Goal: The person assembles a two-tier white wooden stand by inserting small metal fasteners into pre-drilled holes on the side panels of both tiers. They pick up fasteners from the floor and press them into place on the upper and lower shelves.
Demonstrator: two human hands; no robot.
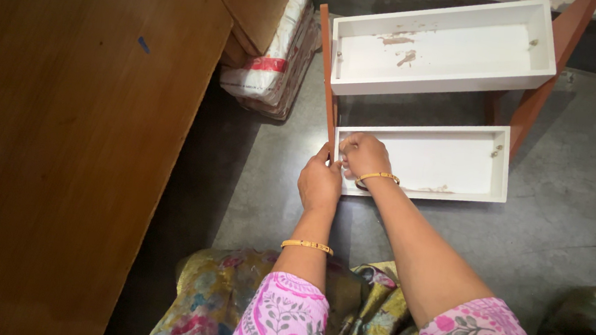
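Observation:
A small shelf unit lies on the grey floor, with two white open boxes held between brown side boards. My left hand [319, 183] grips the left brown side board [328, 71] at its lower end. My right hand [364, 157] is inside the left end of the nearer white box [452, 195], fingers bunched against the inner wall; whatever it pinches is hidden. The farther white box [446, 80] has brown smears inside. The right brown side board [542, 80] slants behind both boxes. A gold bangle sits on each wrist.
A large brown wooden board [66, 142] fills the left side, with a second one [254, 1] behind it. A white sack bundle with a red stripe [275, 52] leans beside the shelf. My floral-clothed lap is at the bottom.

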